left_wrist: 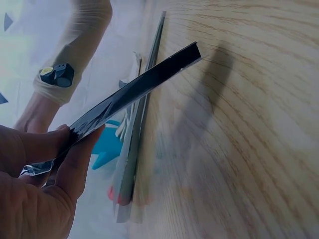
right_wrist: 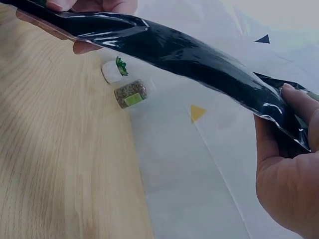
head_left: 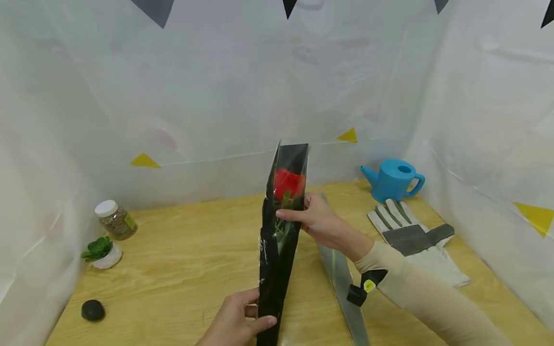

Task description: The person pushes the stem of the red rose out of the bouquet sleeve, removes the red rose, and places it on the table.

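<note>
A red rose (head_left: 288, 184) stands upright inside a long black wrapping sleeve (head_left: 271, 283) with a clear front, held above the table. My right hand (head_left: 325, 222) grips the sleeve just below the bloom, thumb across the front. Lower down, my left hand (head_left: 242, 318) pinches the narrow part of the sleeve between thumb and fingers. In the left wrist view the sleeve's narrow end (left_wrist: 187, 56) sticks out past the left hand. The right wrist view shows the dark back of the sleeve (right_wrist: 184, 57) stretching between both hands, slightly bowed.
A long grey wrapped strip (head_left: 342, 283) lies on the wooden table (head_left: 186, 264) under my right forearm. To the right are work gloves (head_left: 411, 238) and a blue watering can (head_left: 393, 181). On the left stand a lidded jar (head_left: 118, 222), a potted succulent (head_left: 104, 253) and a black stone (head_left: 93, 310).
</note>
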The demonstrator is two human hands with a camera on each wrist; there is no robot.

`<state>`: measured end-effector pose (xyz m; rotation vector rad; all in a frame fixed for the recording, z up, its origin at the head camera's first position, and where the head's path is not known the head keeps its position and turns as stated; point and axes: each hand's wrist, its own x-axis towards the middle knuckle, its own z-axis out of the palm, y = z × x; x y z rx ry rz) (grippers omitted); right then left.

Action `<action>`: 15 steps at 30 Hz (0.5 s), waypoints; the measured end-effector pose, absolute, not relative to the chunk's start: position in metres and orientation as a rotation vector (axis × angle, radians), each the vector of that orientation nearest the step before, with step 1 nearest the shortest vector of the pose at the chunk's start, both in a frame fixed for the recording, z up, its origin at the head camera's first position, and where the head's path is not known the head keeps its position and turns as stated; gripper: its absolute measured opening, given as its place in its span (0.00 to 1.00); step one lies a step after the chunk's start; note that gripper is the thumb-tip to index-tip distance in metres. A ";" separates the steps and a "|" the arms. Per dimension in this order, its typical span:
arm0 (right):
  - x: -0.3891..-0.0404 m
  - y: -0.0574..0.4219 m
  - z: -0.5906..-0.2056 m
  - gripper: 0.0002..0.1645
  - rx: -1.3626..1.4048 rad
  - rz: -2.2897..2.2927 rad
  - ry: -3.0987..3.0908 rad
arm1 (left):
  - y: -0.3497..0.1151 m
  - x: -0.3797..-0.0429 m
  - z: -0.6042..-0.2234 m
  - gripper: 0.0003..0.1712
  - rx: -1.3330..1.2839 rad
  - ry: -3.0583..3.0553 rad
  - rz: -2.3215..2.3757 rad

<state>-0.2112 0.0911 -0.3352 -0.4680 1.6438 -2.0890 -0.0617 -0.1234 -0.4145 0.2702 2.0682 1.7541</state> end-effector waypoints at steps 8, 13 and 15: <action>-0.211 0.089 -0.338 0.26 -0.463 -2.098 1.674 | -0.122 -0.065 -0.410 0.27 0.237 2.089 1.757; -0.208 0.088 -0.341 0.30 -0.484 -2.074 1.654 | -0.122 -0.065 -0.410 0.19 0.290 2.127 1.754; -0.207 0.088 -0.342 0.31 -0.489 -2.068 1.647 | -0.122 -0.066 -0.410 0.13 0.304 2.144 1.743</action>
